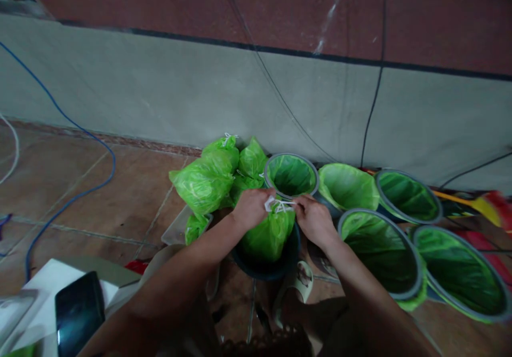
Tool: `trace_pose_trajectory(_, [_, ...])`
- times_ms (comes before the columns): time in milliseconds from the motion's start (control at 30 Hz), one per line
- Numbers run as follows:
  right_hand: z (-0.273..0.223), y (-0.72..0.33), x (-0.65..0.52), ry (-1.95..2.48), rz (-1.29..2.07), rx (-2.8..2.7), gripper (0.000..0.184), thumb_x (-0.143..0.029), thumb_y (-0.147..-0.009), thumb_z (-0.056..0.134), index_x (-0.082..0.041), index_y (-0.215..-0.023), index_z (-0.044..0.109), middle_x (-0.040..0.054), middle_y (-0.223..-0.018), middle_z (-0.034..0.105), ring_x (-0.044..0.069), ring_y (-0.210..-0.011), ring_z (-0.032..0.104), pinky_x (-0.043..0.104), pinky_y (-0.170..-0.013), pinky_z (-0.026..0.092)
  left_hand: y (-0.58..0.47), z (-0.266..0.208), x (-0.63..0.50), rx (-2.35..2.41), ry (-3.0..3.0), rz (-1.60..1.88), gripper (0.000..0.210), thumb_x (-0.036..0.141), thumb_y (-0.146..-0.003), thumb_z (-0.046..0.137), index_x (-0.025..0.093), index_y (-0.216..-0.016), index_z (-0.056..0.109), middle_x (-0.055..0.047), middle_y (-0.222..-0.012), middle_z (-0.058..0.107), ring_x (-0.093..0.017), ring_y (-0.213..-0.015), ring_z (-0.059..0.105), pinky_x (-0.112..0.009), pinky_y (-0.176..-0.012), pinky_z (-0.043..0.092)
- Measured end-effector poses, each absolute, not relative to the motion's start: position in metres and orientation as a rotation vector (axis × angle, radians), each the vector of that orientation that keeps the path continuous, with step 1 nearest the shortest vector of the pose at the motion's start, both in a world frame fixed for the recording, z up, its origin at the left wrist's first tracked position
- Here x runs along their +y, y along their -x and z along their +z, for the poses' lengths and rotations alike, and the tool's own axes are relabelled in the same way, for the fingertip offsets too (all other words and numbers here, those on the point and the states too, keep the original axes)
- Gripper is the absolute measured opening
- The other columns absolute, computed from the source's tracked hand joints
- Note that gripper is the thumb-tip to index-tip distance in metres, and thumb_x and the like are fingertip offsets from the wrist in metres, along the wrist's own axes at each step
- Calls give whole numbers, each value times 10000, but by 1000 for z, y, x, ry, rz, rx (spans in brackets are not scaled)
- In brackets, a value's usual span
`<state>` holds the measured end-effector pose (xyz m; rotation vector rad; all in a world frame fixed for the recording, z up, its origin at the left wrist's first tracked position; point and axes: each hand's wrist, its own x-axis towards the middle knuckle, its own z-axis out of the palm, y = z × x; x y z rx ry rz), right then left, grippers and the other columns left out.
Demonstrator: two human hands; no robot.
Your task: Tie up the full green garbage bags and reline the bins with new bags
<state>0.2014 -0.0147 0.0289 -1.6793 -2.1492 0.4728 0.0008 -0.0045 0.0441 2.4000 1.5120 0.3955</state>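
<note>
A green garbage bag [269, 235] stands gathered at its top inside a dark bin [262, 272] in front of me. White drawstrings [282, 205] are looped around the bag's neck. My left hand [254, 207] is closed at the left of the neck, pinching the white drawstring. On the other side, my right hand [314, 217] pinches the drawstring's right end, pulled out in a short straight line. Both hands are just above the bin's rim. The bag's contents cannot be made out.
Filled, tied green bags [206, 178] are piled at the left by the wall. Several bins lined with green bags, one a grey-rimmed bin [292, 157], stand to the right. A phone [79, 311] lies on a white box at lower left. A blue cable [86, 189] crosses the tiles.
</note>
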Motion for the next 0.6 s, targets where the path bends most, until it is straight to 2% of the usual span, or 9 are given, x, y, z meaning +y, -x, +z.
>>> trace_pose_trajectory(100, [32, -206, -13, 1905, 438, -2240, 248, -220, -924, 450, -178, -904, 694, 114, -938, 700, 220, -837, 639, 311, -741, 412, 3, 41, -1, 1663, -2304, 180, 229, 237, -925, 474, 177, -948, 694, -93, -820, 713, -218, -825, 677, -290, -736, 477])
trace_pose_trajectory(200, [37, -208, -11, 1976, 678, -2334, 268, -243, -940, 449, -182, -919, 710, 81, -878, 723, 185, -788, 642, 280, -701, 398, 5, 41, 0, 1748, -2196, -51, 291, 320, -929, 482, 153, -1010, 706, -139, -955, 734, -267, -952, 688, -332, -803, 507])
trace_pose_trajectory(267, [38, -210, -9, 1995, 810, -2417, 285, -247, -938, 450, -186, -884, 723, 66, -845, 734, 174, -773, 647, 269, -681, 389, 6, 42, 1, 1743, -2112, -167, 314, 336, -927, 476, 150, -1004, 716, -161, -1020, 732, -299, -999, 686, -364, -826, 519])
trace_pose_trajectory(367, [33, -212, -8, 2098, 808, -2470, 270, -222, -907, 480, -188, -876, 745, 85, -933, 752, 201, -868, 666, 275, -704, 393, 9, 43, 2, 1744, -2010, -273, 288, 301, -894, 510, 123, -940, 732, -207, -1043, 724, -350, -1005, 684, -405, -816, 529])
trace_pose_trajectory(500, [24, -217, -8, 2186, 800, -2431, 252, -175, -857, 511, -180, -897, 760, 110, -991, 749, 227, -936, 664, 282, -730, 403, 15, 43, 9, 1739, -1898, -189, 217, 261, -818, 594, 97, -809, 736, -212, -945, 730, -366, -942, 691, -395, -771, 525])
trace_pose_trajectory(600, [23, -219, -8, 2067, 898, -2353, 235, -191, -853, 510, -165, -820, 742, 96, -846, 729, 196, -819, 643, 278, -707, 404, 15, 43, 11, 1588, -1740, 65, 234, 257, -811, 595, 122, -659, 711, -122, -719, 712, -272, -735, 702, -320, -667, 511])
